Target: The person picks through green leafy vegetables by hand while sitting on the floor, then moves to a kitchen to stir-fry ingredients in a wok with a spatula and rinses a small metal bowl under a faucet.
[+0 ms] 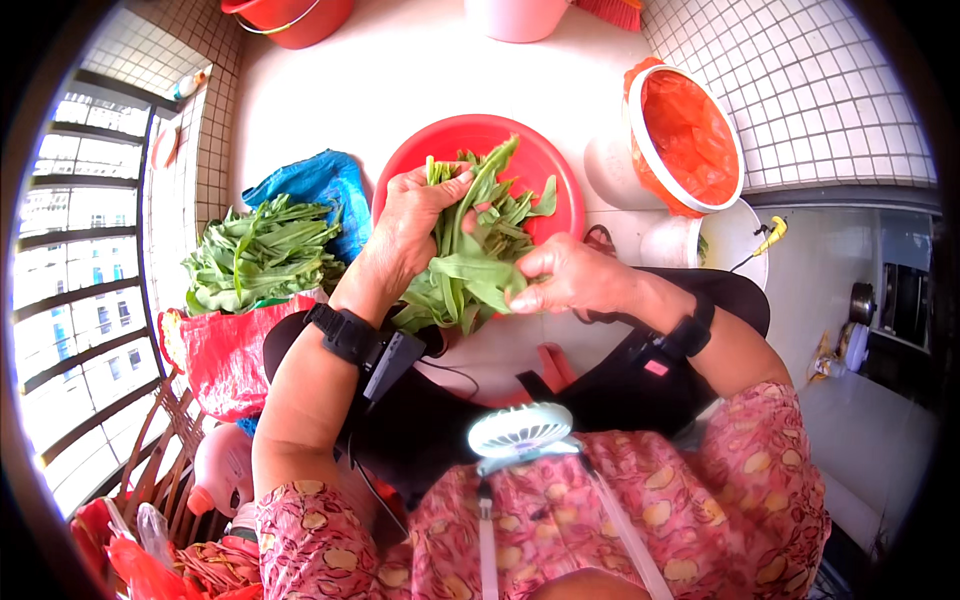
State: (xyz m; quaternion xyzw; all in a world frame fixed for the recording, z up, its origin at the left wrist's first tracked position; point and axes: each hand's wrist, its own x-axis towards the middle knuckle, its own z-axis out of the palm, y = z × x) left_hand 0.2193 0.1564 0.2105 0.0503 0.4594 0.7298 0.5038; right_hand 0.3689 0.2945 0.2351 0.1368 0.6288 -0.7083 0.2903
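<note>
My left hand (pixel 416 214) is closed around a bunch of long leafy greens (pixel 480 259) with cut pale stems showing above the thumb. At the right of the bunch, my right hand (pixel 574 277) pinches a broad leaf between thumb and fingers. Both hands are over the near part of a red plastic basin (pixel 409 146) on the floor, and more greens show behind the bunch inside it. To the left, a large heap of similar greens (pixel 262 259) rests on a red woven plastic bag (pixel 232 360), beside a blue plastic bag (pixel 330 184).
At the right stand a white bucket lined with an orange plastic bag (pixel 686 142) and a white container (pixel 731 240) with a yellow-handled tool (pixel 772 236). Red (pixel 300 22) and pink (pixel 517 19) buckets are at the far side. A pink bottle (pixel 225 465) lies lower left.
</note>
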